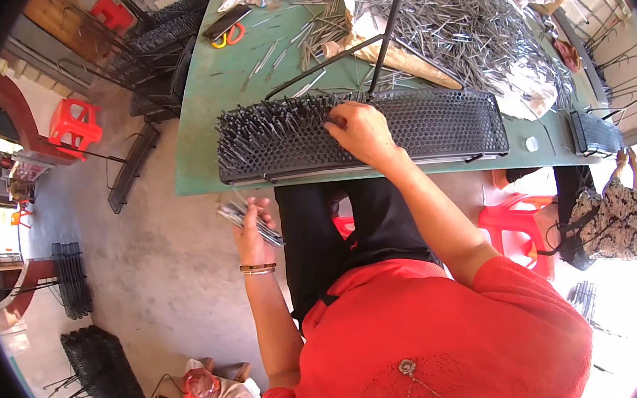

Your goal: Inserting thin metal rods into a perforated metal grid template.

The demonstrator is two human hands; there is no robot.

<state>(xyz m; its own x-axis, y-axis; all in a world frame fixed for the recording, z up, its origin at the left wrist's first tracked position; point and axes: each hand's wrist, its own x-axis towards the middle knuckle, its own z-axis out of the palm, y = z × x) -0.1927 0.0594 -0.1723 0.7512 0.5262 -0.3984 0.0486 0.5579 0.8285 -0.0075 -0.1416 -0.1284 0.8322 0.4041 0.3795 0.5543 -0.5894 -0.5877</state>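
Note:
On the near edge of the green table [205, 133] lies a long black perforated rack [441, 122]. Thin dark rods [270, 131] stand packed in the holes of its left part; the holes on its right side show bare. My right hand [362, 135] is over the rack's middle, beside the last of the standing rods. Its fingers are pinched together, and what they hold is hidden. In front of the table edge, lower left, my left hand [251, 232] is closed round a bundle of thin rods [266, 233].
Beyond the rack, a large heap of loose rods [463, 24] spreads over wrapping. Black metal bars [392, 27] rise behind the rack. Scissors [229, 36] and a phone [225, 22] lie far left. A smaller rack [594, 132] sits at right. Red stools [75, 126] stand on the floor.

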